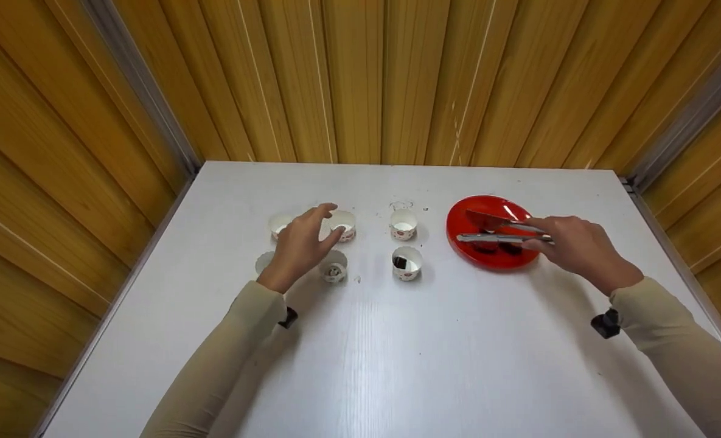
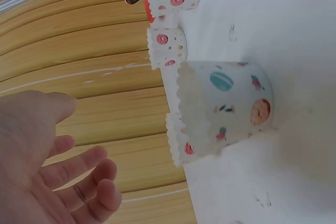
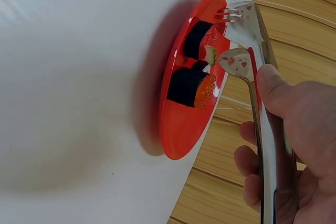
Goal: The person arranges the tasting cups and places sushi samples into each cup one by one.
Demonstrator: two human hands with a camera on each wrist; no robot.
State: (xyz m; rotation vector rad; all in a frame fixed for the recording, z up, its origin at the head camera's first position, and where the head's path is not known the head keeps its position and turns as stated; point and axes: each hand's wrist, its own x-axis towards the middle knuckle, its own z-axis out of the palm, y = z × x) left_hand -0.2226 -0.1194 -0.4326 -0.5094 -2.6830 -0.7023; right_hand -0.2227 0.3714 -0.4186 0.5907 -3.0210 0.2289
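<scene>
My right hand [image 1: 585, 246] grips metal serving tongs [image 3: 269, 129], one arm ending in a fork and the other in a spoon. Their tips hang over a red plate [image 1: 495, 264], spread apart with nothing between them. On that plate lie sushi pieces wrapped in dark seaweed, one topped with orange roe [image 3: 205, 92], another with a pinkish topping [image 3: 202, 40]. My left hand [image 1: 302, 243] hovers above the paper cups on the left, holding nothing, its fingers loosely bent. A patterned scalloped-rim cup [image 2: 226, 103] stands nearest to it; the hand partly hides the left cups in the head view.
Two more cups stand between the hands: a back cup [image 1: 403, 226] and a front cup [image 1: 407, 275] with a dark piece [image 1: 400, 262] inside. The white table [image 1: 360, 365] meets wood-patterned walls [image 1: 360, 79] at the back and sides.
</scene>
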